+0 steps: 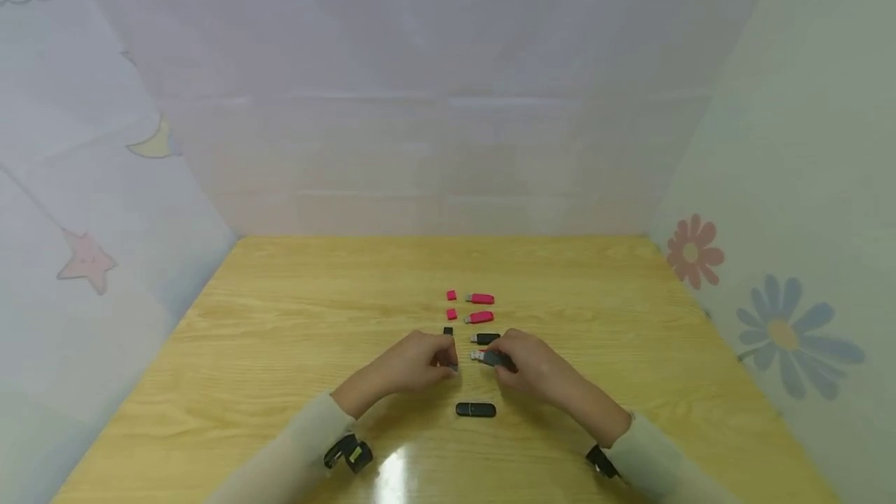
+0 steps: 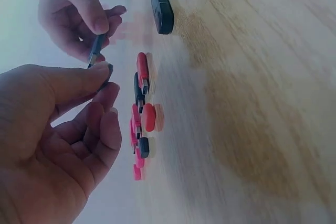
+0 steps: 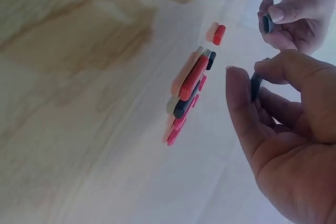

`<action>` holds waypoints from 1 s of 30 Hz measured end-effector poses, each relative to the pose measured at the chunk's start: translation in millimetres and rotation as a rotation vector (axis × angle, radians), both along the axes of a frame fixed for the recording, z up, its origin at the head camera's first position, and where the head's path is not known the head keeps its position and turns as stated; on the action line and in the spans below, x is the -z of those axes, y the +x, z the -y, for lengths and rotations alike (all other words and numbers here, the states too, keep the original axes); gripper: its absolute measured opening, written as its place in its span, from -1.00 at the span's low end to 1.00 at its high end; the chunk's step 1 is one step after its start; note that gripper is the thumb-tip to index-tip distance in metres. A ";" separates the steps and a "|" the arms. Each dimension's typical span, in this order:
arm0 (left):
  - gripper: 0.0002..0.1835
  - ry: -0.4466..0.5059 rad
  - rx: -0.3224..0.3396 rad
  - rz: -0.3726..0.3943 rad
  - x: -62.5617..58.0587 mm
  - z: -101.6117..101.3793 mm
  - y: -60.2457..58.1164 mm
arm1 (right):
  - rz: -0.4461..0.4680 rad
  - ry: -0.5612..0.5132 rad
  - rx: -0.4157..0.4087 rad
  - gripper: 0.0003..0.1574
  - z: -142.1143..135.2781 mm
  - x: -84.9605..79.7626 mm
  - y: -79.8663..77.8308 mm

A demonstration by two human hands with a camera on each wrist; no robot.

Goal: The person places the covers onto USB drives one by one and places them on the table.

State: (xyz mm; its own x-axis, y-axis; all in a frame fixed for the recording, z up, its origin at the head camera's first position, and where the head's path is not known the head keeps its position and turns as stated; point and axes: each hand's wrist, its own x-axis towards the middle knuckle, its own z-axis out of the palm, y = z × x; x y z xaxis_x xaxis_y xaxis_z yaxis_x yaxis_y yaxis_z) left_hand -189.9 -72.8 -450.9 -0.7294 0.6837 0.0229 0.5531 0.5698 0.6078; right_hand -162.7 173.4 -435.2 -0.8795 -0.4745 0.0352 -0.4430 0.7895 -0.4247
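Six USB sticks can be counted: one in the right hand and five on the wooden table [image 1: 280,317]. The right hand [image 1: 528,362] pinches the dark gray USB stick [image 1: 495,359] between thumb and fingers, its metal plug pointing left. The left hand [image 1: 425,362] pinches one small dark cap [image 3: 267,23] between thumb and forefinger, its other fingers loosely bent. Both held pieces are raised above the table, near each other; whether they touch, I cannot tell.

Of the five lying sticks, four are uncapped: the far pink USB stick [image 1: 481,299], the near pink USB stick [image 1: 480,317], the uncapped black USB stick [image 1: 488,339] and the red USB stick [image 3: 194,77] (mostly hidden by the right hand in the head view). They form a column, plugs to the left. The fifth, the capped black USB stick [image 1: 476,409], lies apart on the person's side of the hands.

Four loose caps make a second column left of the first: the far pink cap [image 1: 451,295], the near pink cap [image 1: 451,314], the black cap [image 1: 448,330] and the red cap [image 2: 150,117]. Two flowers, one pink [image 1: 693,253] and one blue [image 1: 791,337], decorate the right-hand backdrop [image 1: 805,138].
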 end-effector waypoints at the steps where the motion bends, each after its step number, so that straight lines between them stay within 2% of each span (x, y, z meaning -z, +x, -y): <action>1: -0.88 0.011 -0.006 0.015 0.1 1.1 0.1 | 0.005 -0.006 -0.014 -0.73 -0.7 0.2 -0.3; 7: -0.93 0.100 -0.041 0.073 -5.9 6.0 0.9 | 0.015 -0.147 -0.093 -0.78 -8.8 -6.6 -1.1; 11: -0.95 0.139 -0.068 0.099 -11.7 8.9 1.7 | 0.134 -0.263 -0.107 -0.81 -11.2 -12.0 -2.0; 15: -0.95 0.171 -0.090 0.130 -14.3 9.7 3.9 | 0.249 -0.340 -0.086 -0.79 -12.0 -14.5 -0.6; 20: -0.95 0.211 -0.115 0.200 -14.1 10.4 9.7 | 0.327 -0.372 -0.063 -0.82 -12.7 -14.1 2.3; 30: -0.95 0.252 -0.100 0.222 -17.4 5.1 14.4 | 0.391 -0.406 -0.022 -0.85 -16.6 -14.5 3.6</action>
